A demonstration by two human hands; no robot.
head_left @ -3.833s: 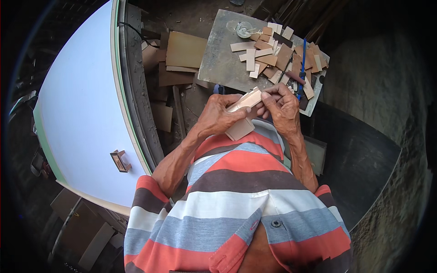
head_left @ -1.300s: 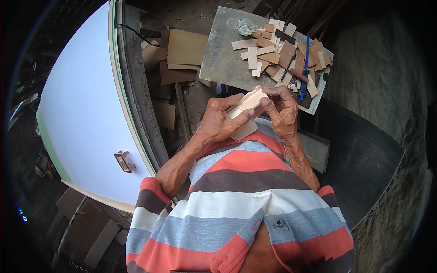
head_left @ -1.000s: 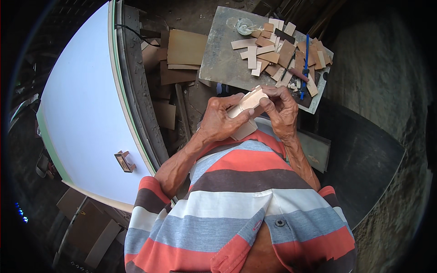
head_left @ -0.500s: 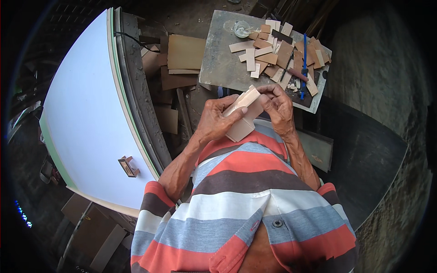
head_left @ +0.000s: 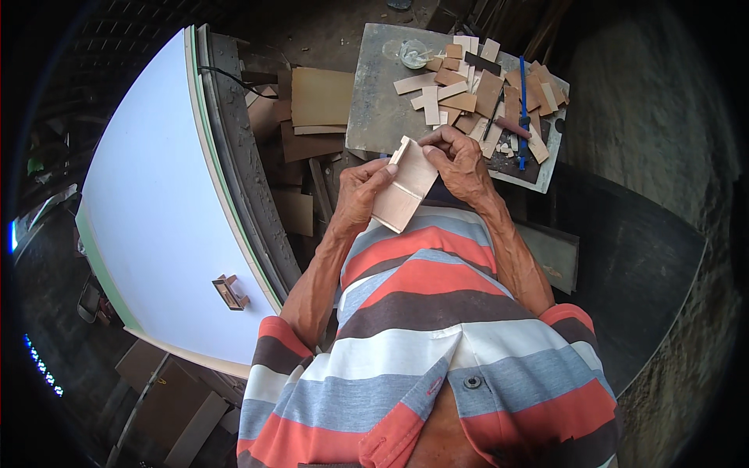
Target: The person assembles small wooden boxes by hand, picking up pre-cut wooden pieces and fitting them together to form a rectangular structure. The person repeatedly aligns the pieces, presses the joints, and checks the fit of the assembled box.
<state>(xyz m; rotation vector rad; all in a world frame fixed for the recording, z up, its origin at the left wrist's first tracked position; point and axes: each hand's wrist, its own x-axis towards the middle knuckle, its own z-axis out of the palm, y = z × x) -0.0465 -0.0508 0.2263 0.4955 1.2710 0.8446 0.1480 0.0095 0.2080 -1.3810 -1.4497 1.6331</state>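
Wood assembly, pale, flat, strip-edged: two-handed hold, centre of frame

Left hand, centre: pinching the assembly's left edge, thumb overlapping it. Judged best: steady support here, no flexing of the thin face. Pale, narrow wooden strip, upper-left edge: even pressure, squarely aligned. Right hand, right of centre: apparently pinching the upper-right edge, thumb and fingers; light touch advised.

Hidden: some left fingertips; assembly's underside. Cross-line on face: seam or groove, cannot tell. Upper right: tan-and-brown flat wood offcuts overlap, lower ones obscured.
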